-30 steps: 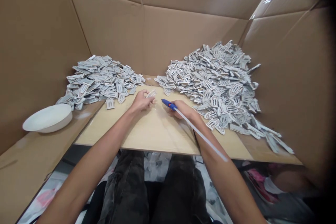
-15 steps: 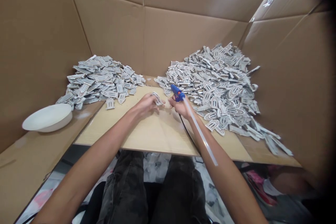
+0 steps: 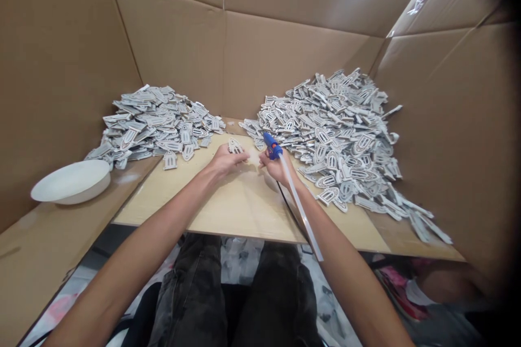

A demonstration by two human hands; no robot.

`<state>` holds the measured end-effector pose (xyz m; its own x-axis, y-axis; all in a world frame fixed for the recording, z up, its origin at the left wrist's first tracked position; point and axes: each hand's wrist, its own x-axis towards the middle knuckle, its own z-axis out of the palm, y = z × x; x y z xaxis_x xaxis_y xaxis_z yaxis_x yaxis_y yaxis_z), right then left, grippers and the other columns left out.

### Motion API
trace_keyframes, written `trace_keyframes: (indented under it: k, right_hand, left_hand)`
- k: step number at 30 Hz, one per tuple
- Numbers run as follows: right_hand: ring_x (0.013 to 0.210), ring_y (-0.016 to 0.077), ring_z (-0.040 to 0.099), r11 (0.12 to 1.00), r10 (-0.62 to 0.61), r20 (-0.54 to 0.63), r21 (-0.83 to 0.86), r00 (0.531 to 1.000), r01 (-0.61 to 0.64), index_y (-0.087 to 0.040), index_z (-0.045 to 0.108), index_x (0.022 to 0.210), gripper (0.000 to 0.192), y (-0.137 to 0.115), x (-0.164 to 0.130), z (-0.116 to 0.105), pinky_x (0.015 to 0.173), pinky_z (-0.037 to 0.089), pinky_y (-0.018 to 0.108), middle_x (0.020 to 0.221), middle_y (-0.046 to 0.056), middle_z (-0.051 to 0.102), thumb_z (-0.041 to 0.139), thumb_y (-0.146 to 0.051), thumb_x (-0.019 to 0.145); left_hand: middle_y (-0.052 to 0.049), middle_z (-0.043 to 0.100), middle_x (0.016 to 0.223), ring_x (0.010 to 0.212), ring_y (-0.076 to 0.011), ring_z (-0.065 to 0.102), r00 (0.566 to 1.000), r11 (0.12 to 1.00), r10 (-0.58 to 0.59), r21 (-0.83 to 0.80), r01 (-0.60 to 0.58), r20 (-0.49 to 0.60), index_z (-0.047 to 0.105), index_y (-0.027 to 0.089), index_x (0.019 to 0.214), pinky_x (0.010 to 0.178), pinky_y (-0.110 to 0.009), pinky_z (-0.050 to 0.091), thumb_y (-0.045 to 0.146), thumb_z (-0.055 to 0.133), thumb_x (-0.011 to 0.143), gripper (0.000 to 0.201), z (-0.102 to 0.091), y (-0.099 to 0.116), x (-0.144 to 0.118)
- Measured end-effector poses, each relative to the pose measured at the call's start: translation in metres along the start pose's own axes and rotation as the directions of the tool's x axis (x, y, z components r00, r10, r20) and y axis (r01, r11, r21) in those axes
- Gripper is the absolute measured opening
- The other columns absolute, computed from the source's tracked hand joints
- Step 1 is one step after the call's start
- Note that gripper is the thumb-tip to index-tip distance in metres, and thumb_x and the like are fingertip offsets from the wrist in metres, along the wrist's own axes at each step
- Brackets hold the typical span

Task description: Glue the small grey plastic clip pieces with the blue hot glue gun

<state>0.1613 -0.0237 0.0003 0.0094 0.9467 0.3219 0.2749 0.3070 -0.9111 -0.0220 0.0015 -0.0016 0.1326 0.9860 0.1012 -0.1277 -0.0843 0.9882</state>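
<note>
Cardboard walls (image 3: 285,54) enclose the whole work spot, well beyond both hands on 3 sides. Wooden board (image 3: 240,206) lies under both hands, w/ dark trousers (image 3: 244,293) below its near edge. Big heap of grey cut-out pieces (image 3: 337,130) sits right of & beyond the right hand, its near edge just beside that hand. Smaller heap of the same pieces (image 3: 158,122) lies left of & beyond the left hand, near but apart. White bowl (image 3: 71,181) rests well left of the left hand, on the lower cardboard ledge.

Right hand (image 3: 277,168) is closed round a blue glue gun (image 3: 272,146), nozzle pointing up & left toward the other hand; a pale glue stick (image 3: 301,209) runs out the back of the gun along the right forearm, & a black cord (image 3: 288,206) drops from under the hand over the board. Left hand (image 3: 228,160) pinches a single grey piece (image 3: 235,146) at its fingertips, held just left of the gun's nozzle; can't tell if nozzle & piece touch.
</note>
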Motion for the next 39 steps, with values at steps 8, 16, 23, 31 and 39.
trace_keyframes:
  k: [8,16,23,31,39]
  right_hand:
    - [0.063,0.0168,0.057,0.986,-0.053,0.063,-0.156,0.997,0.062,-0.023,0.054,0.067,0.036,0.000,-0.002,-0.002,0.067,0.047,0.032,0.064,0.000,0.061,0.074,-0.050,0.079]
    - [0.071,0.0173,0.055,0.962,-0.066,-0.009,-0.265,0.998,0.061,-0.021,0.061,0.079,0.031,-0.007,-0.002,-0.012,0.073,0.044,0.031,0.072,0.000,0.063,0.070,-0.050,0.078]
    - [0.070,0.0166,0.054,0.986,-0.130,0.021,-0.106,0.991,0.132,-0.022,0.055,0.082,0.028,-0.008,-0.004,-0.003,0.074,0.045,0.032,0.075,0.000,0.062,0.069,-0.046,0.078]
    - [0.061,0.0142,0.053,0.988,-0.121,-0.010,-0.103,0.993,0.119,-0.024,0.053,0.080,0.024,-0.009,-0.002,-0.008,0.064,0.046,0.030,0.071,-0.001,0.062,0.067,-0.043,0.079]
    - [0.057,0.0181,0.064,0.979,-0.196,0.066,0.063,0.978,0.192,-0.026,0.050,0.091,0.036,-0.009,-0.009,0.002,0.060,0.055,0.034,0.078,0.002,0.067,0.069,-0.056,0.088]
  left_hand:
    - [-0.001,0.061,0.060,0.055,-0.0115,0.052,0.997,0.994,0.072,0.075,-0.074,0.027,0.065,0.016,0.070,0.053,-0.024,0.041,0.023,0.091,0.062,0.028,-0.006,-0.005,0.002]
    - [-0.002,0.063,0.063,0.057,-0.0126,0.053,0.996,0.986,0.088,0.144,-0.090,0.024,0.067,0.016,0.071,0.055,-0.027,0.042,0.026,0.092,0.061,0.029,-0.010,-0.006,0.006]
    - [-0.001,0.062,0.063,0.057,-0.0124,0.053,0.993,0.984,0.017,0.171,-0.038,0.120,0.062,0.015,0.066,0.055,-0.028,0.038,0.024,0.092,0.060,0.032,-0.002,0.006,-0.012]
    - [-0.003,0.069,0.075,0.060,-0.0117,0.058,0.985,0.999,-0.025,0.030,0.020,0.170,0.056,0.018,0.081,0.058,-0.026,0.039,0.015,0.091,0.060,0.041,0.000,0.006,-0.015]
    - [-0.009,0.072,0.087,0.071,-0.0139,0.065,0.877,0.996,0.026,-0.088,0.019,0.481,0.067,0.012,0.092,0.064,-0.025,0.042,0.012,0.088,0.067,0.032,0.000,0.005,-0.012]
